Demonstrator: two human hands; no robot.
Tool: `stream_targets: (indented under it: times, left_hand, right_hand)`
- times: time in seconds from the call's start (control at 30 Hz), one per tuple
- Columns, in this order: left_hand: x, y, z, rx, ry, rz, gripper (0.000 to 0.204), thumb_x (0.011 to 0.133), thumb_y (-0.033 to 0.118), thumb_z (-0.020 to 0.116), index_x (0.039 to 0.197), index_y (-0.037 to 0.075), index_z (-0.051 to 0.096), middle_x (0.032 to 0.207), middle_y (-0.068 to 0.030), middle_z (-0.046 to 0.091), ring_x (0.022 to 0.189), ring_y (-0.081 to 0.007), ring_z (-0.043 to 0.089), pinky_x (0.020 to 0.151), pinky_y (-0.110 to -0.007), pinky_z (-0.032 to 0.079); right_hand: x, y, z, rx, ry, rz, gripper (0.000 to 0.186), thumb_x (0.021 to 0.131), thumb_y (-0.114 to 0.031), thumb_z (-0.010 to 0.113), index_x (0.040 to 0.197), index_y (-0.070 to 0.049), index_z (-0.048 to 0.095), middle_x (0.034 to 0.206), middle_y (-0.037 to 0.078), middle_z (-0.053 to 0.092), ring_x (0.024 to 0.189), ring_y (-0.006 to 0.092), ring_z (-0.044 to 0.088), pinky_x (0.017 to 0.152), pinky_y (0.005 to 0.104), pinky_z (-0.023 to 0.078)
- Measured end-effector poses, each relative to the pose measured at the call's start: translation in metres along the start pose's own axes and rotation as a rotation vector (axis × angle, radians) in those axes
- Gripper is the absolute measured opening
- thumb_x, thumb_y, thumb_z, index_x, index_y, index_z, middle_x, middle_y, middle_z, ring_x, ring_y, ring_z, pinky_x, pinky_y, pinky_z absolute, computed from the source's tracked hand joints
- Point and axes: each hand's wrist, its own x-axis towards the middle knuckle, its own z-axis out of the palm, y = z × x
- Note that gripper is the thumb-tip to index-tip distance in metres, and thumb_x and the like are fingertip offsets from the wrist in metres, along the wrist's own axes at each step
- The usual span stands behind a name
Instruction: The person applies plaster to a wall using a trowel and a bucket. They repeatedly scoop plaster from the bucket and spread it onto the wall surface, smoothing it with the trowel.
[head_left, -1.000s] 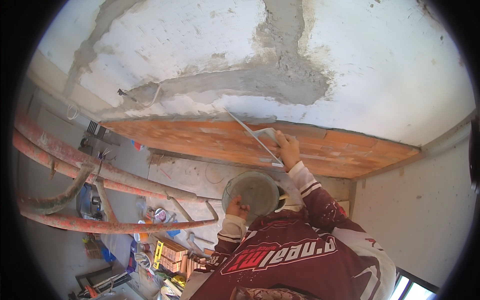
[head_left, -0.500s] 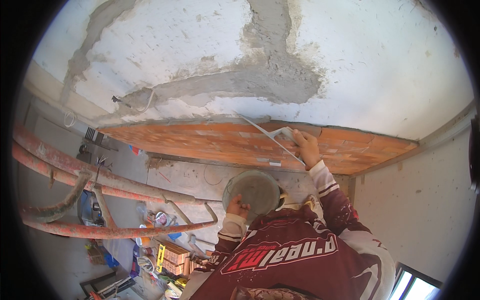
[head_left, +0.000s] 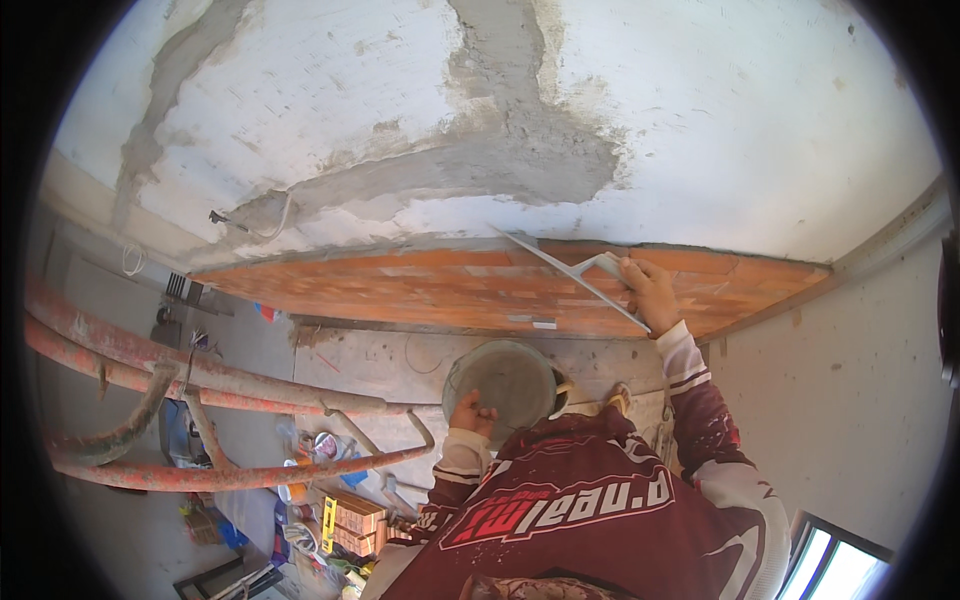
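The head-worn fisheye looks down over the nearby left hand [head_left: 472, 413], right hand [head_left: 652, 294] and brick wall [head_left: 440, 284].

Grey floor [head_left: 380, 362], brown block stack [head_left: 358, 520] on it, orange-and-white container [head_left: 292, 492] beyond stack's left, blue scrap [head_left: 354, 478] just beyond stack, dark frame [head_left: 215, 570] left of stack.

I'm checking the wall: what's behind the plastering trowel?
Orange brickwork shows around the plastering trowel, with white wall by its upper-left tip. Whatever lies directly behind its blade is covered.
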Motion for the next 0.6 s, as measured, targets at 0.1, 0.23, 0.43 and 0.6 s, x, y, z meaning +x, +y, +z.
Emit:
stream_targets:
  times: [0.1,0.23,0.43,0.6]
  left_hand:
    - [0.002,-0.001,-0.001,0.018,-0.025,-0.010,0.019,0.086,0.017,0.058,0.101,0.016,0.047,0.082,0.0015,0.038,0.058,-0.0137,0.041,0.062,-0.037,0.043]
    - [0.001,-0.003,-0.001,0.018,-0.007,-0.017,0.019,0.086,0.018,0.057,0.103,0.016,0.047,0.083,0.0018,0.038,0.058,-0.0135,0.041,0.063,-0.037,0.044]
    - [-0.003,-0.008,0.008,0.024,0.033,-0.022,0.021,0.086,0.018,0.056,0.105,0.015,0.047,0.088,0.0013,0.041,0.058,-0.0135,0.042,0.063,-0.037,0.044]
    - [-0.004,-0.012,0.014,0.041,0.037,-0.023,0.023,0.086,0.018,0.056,0.106,0.015,0.047,0.090,0.0006,0.041,0.058,-0.0139,0.041,0.062,-0.037,0.044]
  right_hand:
    - [0.001,0.001,-0.018,-0.014,-0.007,0.020,0.041,0.090,-0.036,0.054,0.103,0.002,0.062,0.070,0.000,0.052,0.049,0.0045,0.043,0.041,0.0189,0.034]
    - [-0.005,-0.015,-0.034,-0.055,0.001,0.022,0.042,0.091,-0.037,0.052,0.104,0.001,0.063,0.068,0.000,0.052,0.047,0.0039,0.042,0.040,0.0180,0.032]
    - [0.006,-0.013,-0.077,-0.016,-0.065,0.063,0.046,0.088,-0.041,0.056,0.105,0.001,0.063,0.072,0.004,0.057,0.049,0.0057,0.042,0.042,0.0194,0.034]
    - [0.015,-0.016,-0.103,-0.092,-0.041,0.090,0.042,0.090,-0.038,0.054,0.102,0.001,0.062,0.069,0.002,0.055,0.050,0.0046,0.042,0.042,0.0189,0.034]
